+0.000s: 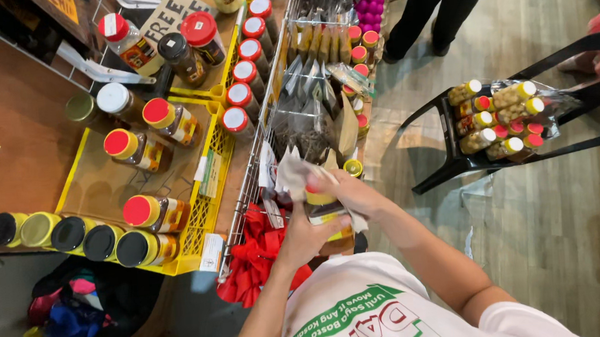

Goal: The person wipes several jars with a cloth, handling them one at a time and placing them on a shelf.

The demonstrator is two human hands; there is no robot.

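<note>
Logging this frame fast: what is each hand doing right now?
Left hand: closed around the yellow-labelled jar, gripping it from below.
Right hand: fingers closed on a crumpled whitish cloth, pressed against the jar's top.

Both arms come up from the near edge and meet in the middle of the view. The left forearm rises bare from the lower centre, its wrist bent slightly right. The left hand (305, 236) is curled, palm up, fingers closed in a grip. The right arm enters from the lower right, elbow bent, forearm angled far and left. The right hand (341, 190) lies just above the left, fingers curled down and closed, the two hands nearly touching.
</note>
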